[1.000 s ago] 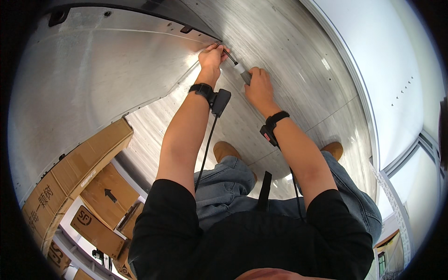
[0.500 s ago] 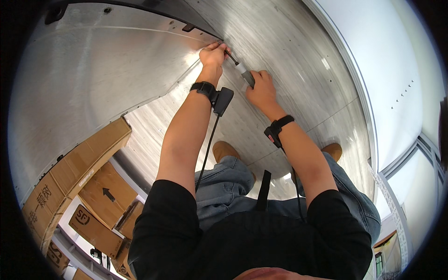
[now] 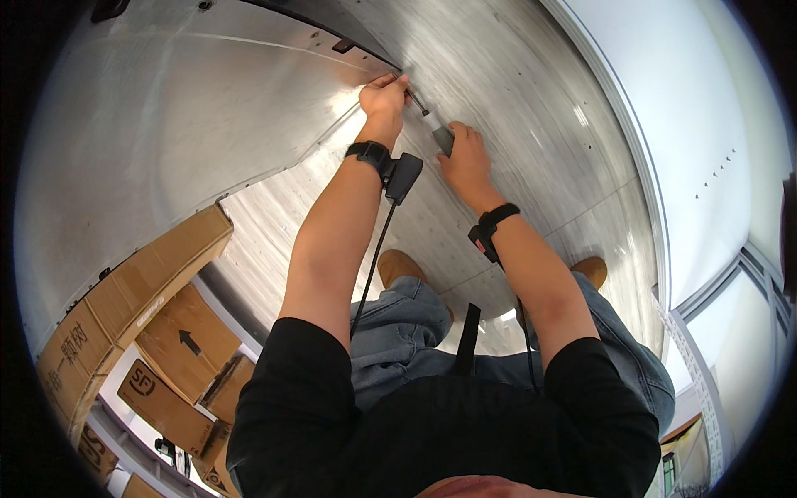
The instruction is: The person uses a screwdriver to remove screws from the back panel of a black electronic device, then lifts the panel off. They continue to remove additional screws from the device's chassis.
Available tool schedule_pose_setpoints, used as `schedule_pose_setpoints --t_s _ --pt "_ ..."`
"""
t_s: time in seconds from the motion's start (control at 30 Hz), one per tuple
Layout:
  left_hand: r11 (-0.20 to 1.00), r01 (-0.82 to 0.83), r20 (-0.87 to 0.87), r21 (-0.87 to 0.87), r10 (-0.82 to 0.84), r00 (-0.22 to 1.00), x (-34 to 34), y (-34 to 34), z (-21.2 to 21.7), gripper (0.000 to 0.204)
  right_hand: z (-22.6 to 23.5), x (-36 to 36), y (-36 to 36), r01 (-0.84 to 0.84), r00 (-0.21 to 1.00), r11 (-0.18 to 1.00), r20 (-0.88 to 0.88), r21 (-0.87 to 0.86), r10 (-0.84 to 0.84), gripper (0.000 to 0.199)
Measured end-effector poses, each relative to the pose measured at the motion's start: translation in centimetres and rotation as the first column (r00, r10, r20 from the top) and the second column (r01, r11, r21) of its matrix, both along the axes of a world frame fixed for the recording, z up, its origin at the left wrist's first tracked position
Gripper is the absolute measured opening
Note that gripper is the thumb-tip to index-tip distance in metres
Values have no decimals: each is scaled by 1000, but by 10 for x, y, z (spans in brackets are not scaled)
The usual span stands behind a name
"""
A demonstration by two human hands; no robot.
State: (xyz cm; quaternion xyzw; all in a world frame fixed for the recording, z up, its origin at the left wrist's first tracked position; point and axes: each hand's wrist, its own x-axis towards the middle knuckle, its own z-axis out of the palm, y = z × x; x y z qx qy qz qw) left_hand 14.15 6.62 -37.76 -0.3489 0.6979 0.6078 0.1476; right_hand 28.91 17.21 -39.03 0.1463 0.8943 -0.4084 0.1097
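Note:
A screwdriver [image 3: 440,133] with a grey handle, white collar and dark shaft is gripped in my right hand [image 3: 467,164]. Its shaft slants up and left toward the edge of a large silvery metal panel [image 3: 216,108]. At that edge, the bent fingers of my left hand [image 3: 383,101] close together around the shaft's far end. They hide the tip and whatever it meets, so I cannot make out what they pinch. A dark slot [image 3: 343,46] and several small holes run along the panel's rim.
Brown cardboard boxes [image 3: 187,336] sit on shelving at the lower left, close to the panel. White panelling [image 3: 681,124] curves along the right, beyond the grey wood-look floor [image 3: 506,83]. Cables [image 3: 374,266] hang from the black devices strapped to my wrists.
The panel's far edge has shifted slightly up and to the right. My left hand has moved a little right with it. My right hand keeps hold of the screwdriver, nearly in place.

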Motion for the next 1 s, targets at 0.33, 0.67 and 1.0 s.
schedule_pose_setpoints --t_s 0.33,0.67,1.0 --pt "987 51 -35 155 -46 998 3 -8 0 17 0 0 13 -46 998 996 26 -76 48 51" --pt "997 81 -34 -9 -81 996 2 -5 -3 15 5 -5 4 35 994 995 102 -94 -26 45" --pt "984 71 -36 164 -66 997 5 -7 6 12 -6 -5 23 396 893 526 449 -753 -31 51"
